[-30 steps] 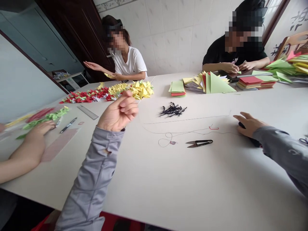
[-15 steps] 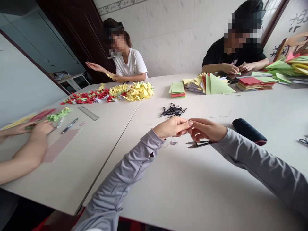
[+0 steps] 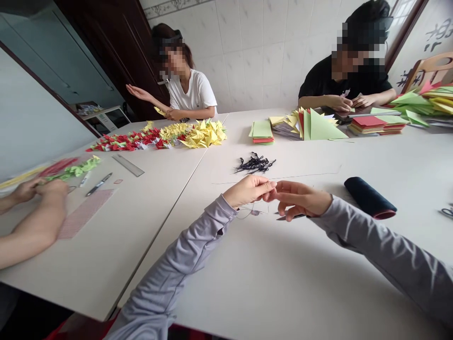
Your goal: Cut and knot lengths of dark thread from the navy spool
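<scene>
My left hand (image 3: 247, 192) is pinched closed, thumb against finger, with loops of thin thread (image 3: 252, 208) hanging below it. My right hand (image 3: 301, 196) meets it fingertip to fingertip, thumb and forefinger closed on the thread, the other fingers loosely curled. What lies exactly between the fingertips is too small to see. Under my right hand the dark blades of thread snips (image 3: 290, 216) stick out, their handles hidden. Just beyond my hands lies a pile of short black knotted cords (image 3: 255, 163). A dark spool of thread (image 3: 370, 197) rests on its side to the right.
Folded yellow paper pieces (image 3: 205, 134) and red ones (image 3: 130, 140) line the far left. Paper stacks (image 3: 261, 132) stand at the back. A ruler (image 3: 128, 165) and a pen (image 3: 99, 184) lie left, near a co-worker's arms (image 3: 46, 208). Two people sit opposite. Scissors (image 3: 448, 212) lie far right.
My joined hands have shifted slightly left, and my right fingers have spread a little. Less of the snips shows. The co-worker's hands at left have moved left.
</scene>
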Available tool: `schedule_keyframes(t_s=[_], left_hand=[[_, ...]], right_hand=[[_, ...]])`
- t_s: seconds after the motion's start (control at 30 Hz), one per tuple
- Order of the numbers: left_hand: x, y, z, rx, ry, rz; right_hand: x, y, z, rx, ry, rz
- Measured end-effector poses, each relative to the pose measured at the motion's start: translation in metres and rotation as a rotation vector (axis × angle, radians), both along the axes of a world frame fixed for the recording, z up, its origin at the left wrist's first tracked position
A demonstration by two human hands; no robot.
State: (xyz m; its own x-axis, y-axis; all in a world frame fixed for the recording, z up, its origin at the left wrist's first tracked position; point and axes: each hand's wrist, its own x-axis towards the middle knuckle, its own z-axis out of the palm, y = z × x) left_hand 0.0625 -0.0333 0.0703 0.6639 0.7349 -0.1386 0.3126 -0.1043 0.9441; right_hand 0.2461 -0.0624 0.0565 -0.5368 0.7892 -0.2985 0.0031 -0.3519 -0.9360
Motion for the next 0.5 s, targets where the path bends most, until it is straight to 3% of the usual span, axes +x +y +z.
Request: schedule_keyframes(t_s=[0.2, 0.37, 0.5], left_hand=[[-0.006, 0.002, -0.002, 0.026, 0.013, 0.047], [-0.017, 0.007, -0.002, -0.019, -0.017, 0.047], [-0.021, 0.01, -0.008, -0.034, -0.04, 0.051]], right_hand=[[-0.003, 0.006, -0.016, -0.015, 0.023, -0.006], [0.023, 0.016, 0.005, 0.152, 0.022, -0.072], [0.049, 0.021, 0.021, 0.329, -0.211, -0.109]])
